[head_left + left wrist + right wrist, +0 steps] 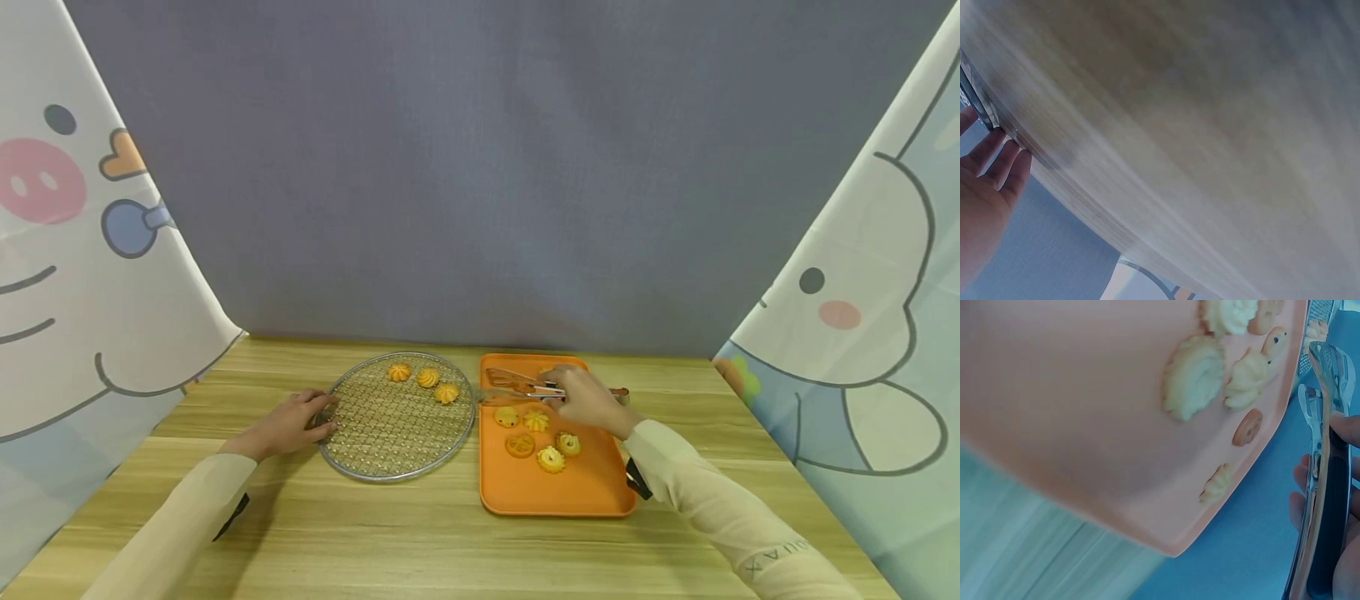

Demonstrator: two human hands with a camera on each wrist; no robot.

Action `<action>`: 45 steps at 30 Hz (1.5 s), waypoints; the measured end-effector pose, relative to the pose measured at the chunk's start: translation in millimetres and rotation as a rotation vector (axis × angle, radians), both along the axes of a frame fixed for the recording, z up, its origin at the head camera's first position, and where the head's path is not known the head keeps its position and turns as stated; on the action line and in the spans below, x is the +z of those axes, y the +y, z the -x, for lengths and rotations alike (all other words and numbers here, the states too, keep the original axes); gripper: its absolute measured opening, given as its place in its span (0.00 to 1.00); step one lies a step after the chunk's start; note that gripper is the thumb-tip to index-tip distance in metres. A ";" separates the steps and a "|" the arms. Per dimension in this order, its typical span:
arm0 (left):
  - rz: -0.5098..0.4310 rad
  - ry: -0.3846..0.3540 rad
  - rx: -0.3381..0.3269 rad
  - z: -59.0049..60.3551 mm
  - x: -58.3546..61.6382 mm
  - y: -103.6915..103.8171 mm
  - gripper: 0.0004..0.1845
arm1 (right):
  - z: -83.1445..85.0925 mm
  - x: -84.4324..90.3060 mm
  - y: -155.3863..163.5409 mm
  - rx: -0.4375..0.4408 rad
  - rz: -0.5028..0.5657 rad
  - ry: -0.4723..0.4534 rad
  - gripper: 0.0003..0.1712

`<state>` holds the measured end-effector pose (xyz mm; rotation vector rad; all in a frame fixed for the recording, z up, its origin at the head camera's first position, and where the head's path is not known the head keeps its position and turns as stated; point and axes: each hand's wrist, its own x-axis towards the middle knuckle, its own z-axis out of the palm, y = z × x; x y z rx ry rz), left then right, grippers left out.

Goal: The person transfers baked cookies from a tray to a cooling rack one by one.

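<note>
My left hand (288, 427) rests at the left rim of a round wire cooling rack (390, 433), its fairly straight fingers (1002, 162) touching the edge. Three swirled piped cookies (427, 377) sit on the mesh toward its far right. Over the far part of an orange tray (555, 492), my right hand (588, 402) grips metal tongs (1329, 456) with black handles. The tong tips point left, toward the rack, and stand apart with nothing visible between them. Several cookies of different shapes, among them a crimped round one (551, 459), lie on the tray below the tongs.
The rack and tray stand side by side on a wood-grain table (405, 542). A grey cloth backdrop (480, 183) rises behind the table, and printed cartoon cloths (847, 392) hang at both sides. The tongs partly cover a cookie at the tray's far end.
</note>
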<state>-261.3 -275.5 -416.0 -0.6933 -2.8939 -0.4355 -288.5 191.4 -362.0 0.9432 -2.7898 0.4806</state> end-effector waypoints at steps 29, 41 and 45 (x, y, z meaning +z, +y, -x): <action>0.006 -0.004 0.008 0.2 0.2 -0.4 0.25 | -18.2 -9.9 33.8 0.021 0.033 -0.053 0.20; -0.001 -0.008 0.008 -0.3 0.6 -0.2 0.25 | -19.8 -14.9 33.0 0.015 -0.006 -0.003 0.19; -0.001 -0.012 0.008 -0.5 0.9 0.0 0.25 | -20.1 -14.1 31.8 0.018 -0.009 0.002 0.19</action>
